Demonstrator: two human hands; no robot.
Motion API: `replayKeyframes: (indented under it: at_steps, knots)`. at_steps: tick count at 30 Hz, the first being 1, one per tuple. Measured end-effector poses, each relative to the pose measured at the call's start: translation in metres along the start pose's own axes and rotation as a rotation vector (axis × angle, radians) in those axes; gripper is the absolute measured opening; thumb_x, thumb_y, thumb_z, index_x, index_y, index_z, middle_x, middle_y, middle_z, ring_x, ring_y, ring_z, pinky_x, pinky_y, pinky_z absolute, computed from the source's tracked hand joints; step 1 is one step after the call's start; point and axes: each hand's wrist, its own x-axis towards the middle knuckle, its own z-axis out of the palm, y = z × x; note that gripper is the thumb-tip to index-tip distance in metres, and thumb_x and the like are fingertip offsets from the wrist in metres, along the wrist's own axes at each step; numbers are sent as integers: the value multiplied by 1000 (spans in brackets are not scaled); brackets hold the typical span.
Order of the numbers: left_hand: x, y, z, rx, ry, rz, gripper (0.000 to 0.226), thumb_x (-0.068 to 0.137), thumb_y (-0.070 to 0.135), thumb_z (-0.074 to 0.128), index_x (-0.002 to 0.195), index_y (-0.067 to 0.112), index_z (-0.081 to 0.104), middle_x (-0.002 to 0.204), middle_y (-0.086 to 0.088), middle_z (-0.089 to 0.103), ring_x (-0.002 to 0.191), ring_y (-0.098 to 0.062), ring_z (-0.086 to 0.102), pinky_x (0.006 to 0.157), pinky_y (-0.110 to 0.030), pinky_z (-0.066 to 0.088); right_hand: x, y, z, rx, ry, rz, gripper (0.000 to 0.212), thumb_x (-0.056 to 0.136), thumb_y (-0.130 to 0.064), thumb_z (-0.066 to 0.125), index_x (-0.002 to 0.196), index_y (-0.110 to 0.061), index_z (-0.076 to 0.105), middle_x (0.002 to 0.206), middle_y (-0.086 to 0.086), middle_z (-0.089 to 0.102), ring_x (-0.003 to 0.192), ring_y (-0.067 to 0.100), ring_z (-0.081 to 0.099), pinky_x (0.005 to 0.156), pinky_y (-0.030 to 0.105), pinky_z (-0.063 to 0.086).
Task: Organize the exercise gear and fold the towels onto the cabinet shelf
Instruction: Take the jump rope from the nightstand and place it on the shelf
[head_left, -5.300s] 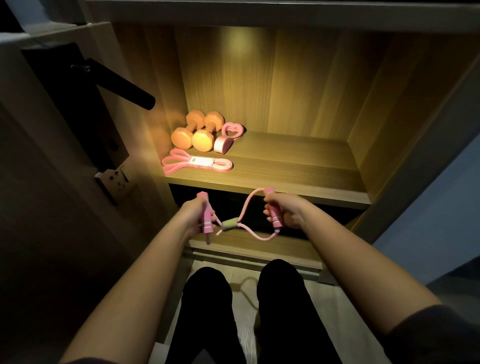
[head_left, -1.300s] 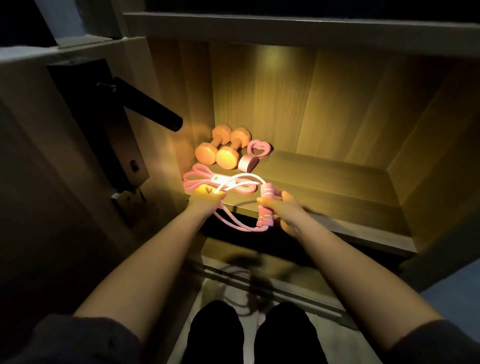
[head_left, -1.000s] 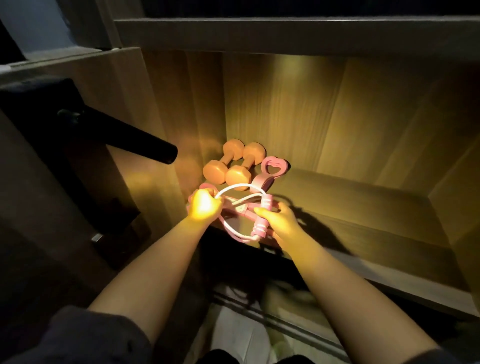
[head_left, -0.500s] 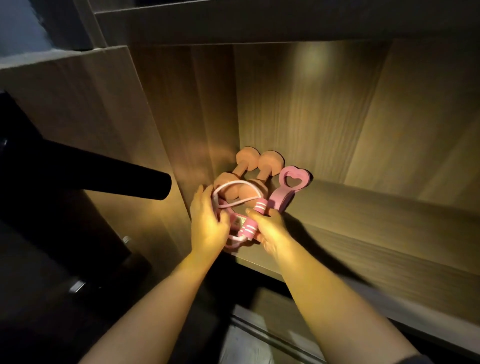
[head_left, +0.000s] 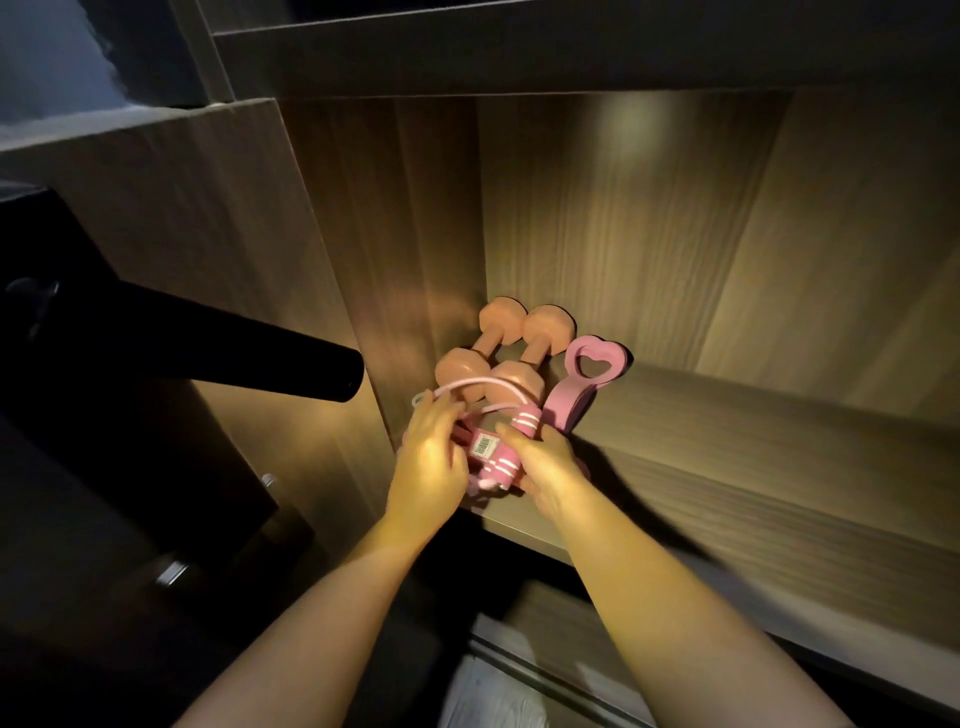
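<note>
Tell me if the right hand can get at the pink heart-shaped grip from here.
Probably yes. The heart-shaped grip lies just beyond the right hand with nothing between them, but that hand grips the striped handle, so it must let go first.

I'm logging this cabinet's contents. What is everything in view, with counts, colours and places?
dumbbells: 2, orange, shelf's back left corner
heart-shaped grip: 1, pink, just right of the dumbbells
pull rope: 1, pink, striped handles, front left of shelf, under both hands
labelled band: 1, pink, beneath the rope, mostly hidden
shelf: 1, brown wood
door handle: 1, black, left
left hand: rests on the rope
right hand: grips a rope handle
</note>
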Motion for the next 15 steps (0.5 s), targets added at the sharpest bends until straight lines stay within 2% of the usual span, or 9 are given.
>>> replayKeyframes:
  at_steps: [1, 4, 7, 9, 10, 11, 13, 15]
  knots:
    - [-2, -2, 2, 42, -45, -1, 49, 86, -9, 49, 131, 6, 59, 140, -9, 54, 140, -23, 39, 119, -21, 12, 2, 1, -3, -77, 31, -10, 28, 85, -26, 74, 109, -16, 63, 102, 9, 70, 94, 27, 68, 92, 46, 55]
    - [-3, -7, 4, 141, -171, 25, 47, 84, -4, 53, 128, 8, 62, 138, -8, 57, 140, -22, 38, 119, -26, 10, 5, -3, -9, -245, 66, -38, 27, 87, -30, 71, 108, -18, 60, 100, 6, 69, 89, 23, 66, 87, 39, 55]
    - [1, -8, 4, 284, -219, 106, 37, 86, 4, 56, 122, 9, 66, 135, -6, 58, 140, -22, 38, 117, -23, 5, 10, -12, -12, -334, 87, -22, 31, 88, -23, 68, 116, -14, 58, 107, 11, 67, 97, 29, 65, 92, 44, 54]
    - [6, -5, 4, 363, -253, 150, 30, 88, 9, 57, 116, 9, 69, 131, -6, 60, 135, -24, 43, 120, -31, 18, 12, -12, -17, -299, 102, 22, 37, 88, -20, 69, 121, -10, 56, 113, 15, 65, 101, 32, 65, 91, 47, 55]
    - [8, -2, 6, 379, -273, 167, 29, 87, 12, 58, 113, 9, 70, 130, -7, 61, 133, -24, 44, 119, -37, 27, 14, -11, -20, -272, 115, 33, 40, 87, -19, 71, 123, -8, 56, 116, 16, 65, 102, 33, 65, 91, 47, 55]
    - [10, 1, 9, 393, -294, 167, 28, 88, 16, 58, 113, 10, 70, 131, -6, 60, 133, -24, 43, 116, -40, 30, 15, -9, -23, -266, 136, 28, 42, 87, -20, 72, 123, -7, 57, 116, 16, 65, 101, 32, 66, 89, 46, 56]
    - [11, 8, 16, 454, -332, 123, 31, 91, 32, 57, 115, 16, 69, 138, -1, 55, 138, -21, 36, 115, -41, 25, 18, -5, -27, -339, 194, -31, 40, 86, -28, 73, 118, -9, 60, 108, 12, 67, 90, 27, 67, 74, 37, 58]
    - [13, 14, 25, 552, -353, 65, 37, 92, 45, 55, 116, 21, 68, 140, 2, 52, 138, -19, 34, 113, -43, 21, 17, -3, -30, -454, 244, -92, 33, 88, -36, 69, 110, -12, 63, 90, 5, 65, 69, 17, 61, 52, 23, 45]
